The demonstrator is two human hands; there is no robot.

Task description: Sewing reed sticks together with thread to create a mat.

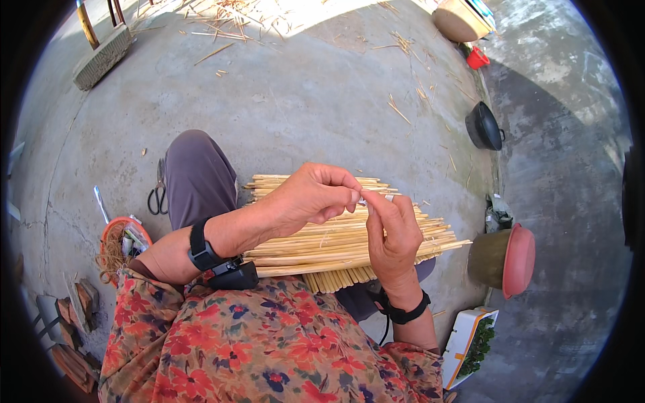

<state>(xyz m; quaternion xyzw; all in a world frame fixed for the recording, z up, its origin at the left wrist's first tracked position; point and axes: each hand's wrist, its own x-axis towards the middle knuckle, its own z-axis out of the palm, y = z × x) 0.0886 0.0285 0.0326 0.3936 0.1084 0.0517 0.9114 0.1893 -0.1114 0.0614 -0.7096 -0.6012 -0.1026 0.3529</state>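
A mat of pale straw stalks (pixel 316 245) lies across my lap, the stalks running roughly side to side. Above it my left hand (pixel 321 195) and my right hand (pixel 395 232) meet at the fingertips. Both are closed in a pinch. Between them shows a tiny whitish bit, too small to name; any thread there cannot be made out. Part of the mat is hidden behind my hands and left forearm. Dark straps sit on both wrists.
Scissors (pixel 158 191) lie left of my knee, beside an orange basket (pixel 110 229) holding fibre twine and small items. At right are a black pot (pixel 482 126), a pink-rimmed tub (pixel 519 260) and a white planter box (pixel 463 336). Loose straw (pixel 232 17) litters the concrete floor ahead.
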